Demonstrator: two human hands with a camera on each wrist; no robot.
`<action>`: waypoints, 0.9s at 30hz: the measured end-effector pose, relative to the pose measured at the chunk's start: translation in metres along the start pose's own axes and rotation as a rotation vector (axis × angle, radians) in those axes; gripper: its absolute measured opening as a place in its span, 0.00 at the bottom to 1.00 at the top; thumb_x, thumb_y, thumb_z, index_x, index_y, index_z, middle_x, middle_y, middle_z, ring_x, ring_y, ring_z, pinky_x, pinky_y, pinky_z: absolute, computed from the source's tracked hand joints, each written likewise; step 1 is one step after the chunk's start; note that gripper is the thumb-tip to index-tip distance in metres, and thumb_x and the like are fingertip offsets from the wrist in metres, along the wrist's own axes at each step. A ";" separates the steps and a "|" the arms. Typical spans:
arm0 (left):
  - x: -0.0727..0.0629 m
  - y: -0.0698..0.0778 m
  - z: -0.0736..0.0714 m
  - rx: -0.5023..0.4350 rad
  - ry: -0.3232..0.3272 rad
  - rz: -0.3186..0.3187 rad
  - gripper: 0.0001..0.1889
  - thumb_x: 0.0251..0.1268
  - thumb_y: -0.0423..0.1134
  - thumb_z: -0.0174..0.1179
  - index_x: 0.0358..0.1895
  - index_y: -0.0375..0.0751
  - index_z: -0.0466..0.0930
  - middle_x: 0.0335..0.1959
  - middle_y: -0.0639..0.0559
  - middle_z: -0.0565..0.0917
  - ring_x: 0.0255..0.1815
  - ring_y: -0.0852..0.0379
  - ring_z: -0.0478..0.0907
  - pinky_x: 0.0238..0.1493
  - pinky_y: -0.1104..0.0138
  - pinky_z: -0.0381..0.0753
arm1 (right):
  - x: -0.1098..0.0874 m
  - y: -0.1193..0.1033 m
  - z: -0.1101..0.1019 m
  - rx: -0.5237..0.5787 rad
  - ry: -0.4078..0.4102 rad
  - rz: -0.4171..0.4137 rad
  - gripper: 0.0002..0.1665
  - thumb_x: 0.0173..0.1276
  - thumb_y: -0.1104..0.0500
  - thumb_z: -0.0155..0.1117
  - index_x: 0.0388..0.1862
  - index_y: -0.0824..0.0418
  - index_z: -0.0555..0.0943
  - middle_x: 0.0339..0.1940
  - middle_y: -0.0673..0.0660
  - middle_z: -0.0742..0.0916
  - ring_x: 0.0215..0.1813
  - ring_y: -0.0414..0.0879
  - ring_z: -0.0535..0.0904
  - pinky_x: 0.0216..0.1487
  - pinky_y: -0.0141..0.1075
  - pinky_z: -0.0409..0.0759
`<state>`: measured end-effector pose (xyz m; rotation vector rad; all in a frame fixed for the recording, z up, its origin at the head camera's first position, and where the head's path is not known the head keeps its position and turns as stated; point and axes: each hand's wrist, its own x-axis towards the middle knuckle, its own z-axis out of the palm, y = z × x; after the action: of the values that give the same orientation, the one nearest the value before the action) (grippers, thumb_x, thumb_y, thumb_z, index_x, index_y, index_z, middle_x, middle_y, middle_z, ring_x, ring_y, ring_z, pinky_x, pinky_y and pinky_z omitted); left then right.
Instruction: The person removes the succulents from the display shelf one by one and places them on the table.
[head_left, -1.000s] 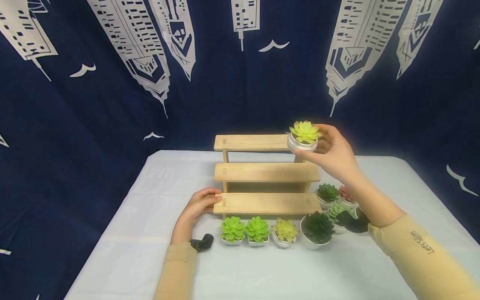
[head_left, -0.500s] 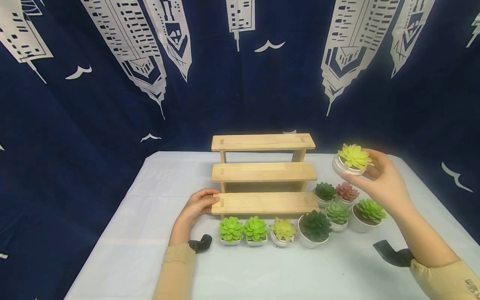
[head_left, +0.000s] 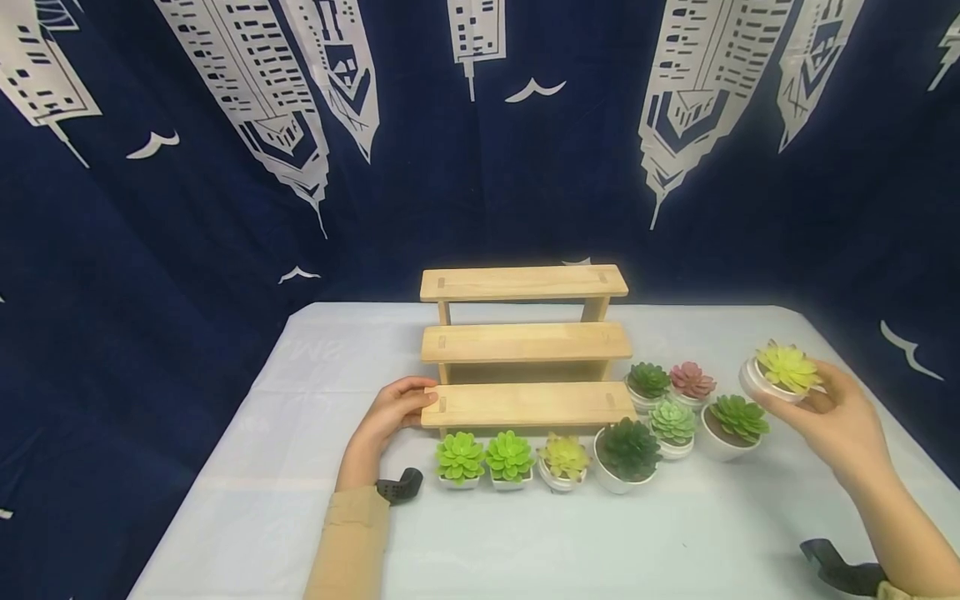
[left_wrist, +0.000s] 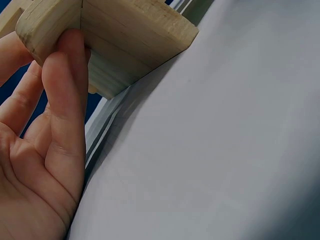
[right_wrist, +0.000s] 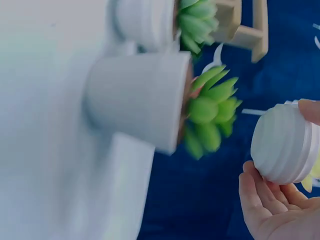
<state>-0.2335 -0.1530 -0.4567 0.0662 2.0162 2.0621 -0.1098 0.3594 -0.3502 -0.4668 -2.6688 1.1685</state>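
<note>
My right hand (head_left: 843,421) grips a yellow-green succulent in a ribbed white pot (head_left: 776,373), held above the table at the right. The right wrist view shows the white pot (right_wrist: 282,145) between thumb and fingers, its plant mostly out of frame. My left hand (head_left: 393,410) pinches the left end of the lowest board of a three-tier wooden shelf (head_left: 528,406). In the left wrist view, thumb and fingers (left_wrist: 62,95) lie around the end of that board (left_wrist: 50,25). All three boards of the shelf are bare.
Before the shelf stand two bright green succulents (head_left: 460,458), a yellowish one (head_left: 564,458) and a dark green one (head_left: 628,454). Right of it are a red succulent (head_left: 692,381), a pale green one (head_left: 672,423), a small dark green one (head_left: 648,381) and a larger green one (head_left: 737,421).
My right hand has carried the potted succulent from beside the top board rightward and down, out past the other pots. My left hand stays on the lowest board.
</note>
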 end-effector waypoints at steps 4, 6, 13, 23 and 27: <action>0.000 0.000 -0.001 0.003 0.004 0.001 0.19 0.59 0.33 0.63 0.54 0.31 0.75 0.40 0.47 0.81 0.31 0.56 0.80 0.34 0.66 0.80 | -0.002 0.016 -0.001 0.011 0.049 0.088 0.56 0.63 0.44 0.63 0.73 0.71 0.43 0.70 0.77 0.53 0.65 0.75 0.55 0.54 0.61 0.69; 0.001 0.000 -0.001 0.002 0.004 0.001 0.19 0.59 0.33 0.63 0.53 0.32 0.75 0.40 0.47 0.81 0.31 0.56 0.80 0.33 0.66 0.80 | -0.002 0.023 -0.003 0.017 0.064 0.130 0.57 0.63 0.44 0.63 0.73 0.71 0.42 0.70 0.77 0.52 0.66 0.76 0.53 0.54 0.68 0.61; 0.000 0.001 0.000 -0.003 -0.003 0.001 0.19 0.59 0.34 0.63 0.53 0.32 0.75 0.41 0.47 0.81 0.32 0.55 0.80 0.35 0.65 0.80 | 0.001 0.049 -0.009 -0.051 0.066 0.231 0.58 0.63 0.44 0.61 0.72 0.75 0.40 0.68 0.81 0.53 0.64 0.78 0.53 0.54 0.69 0.61; 0.000 0.001 0.000 -0.009 -0.014 0.012 0.19 0.59 0.34 0.63 0.53 0.32 0.75 0.41 0.47 0.81 0.33 0.55 0.80 0.36 0.64 0.80 | 0.004 0.083 0.000 -0.144 -0.073 0.294 0.63 0.62 0.37 0.60 0.70 0.77 0.38 0.65 0.84 0.53 0.63 0.79 0.51 0.56 0.68 0.58; -0.001 0.001 0.000 -0.018 -0.013 0.014 0.19 0.59 0.33 0.62 0.53 0.32 0.75 0.41 0.47 0.81 0.33 0.55 0.80 0.36 0.64 0.80 | 0.007 0.094 0.003 -0.171 -0.110 0.236 0.62 0.62 0.36 0.58 0.69 0.79 0.40 0.64 0.85 0.53 0.62 0.80 0.50 0.54 0.70 0.56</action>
<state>-0.2325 -0.1532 -0.4559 0.0900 1.9949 2.0821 -0.0974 0.4198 -0.4215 -0.7867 -2.8849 1.0548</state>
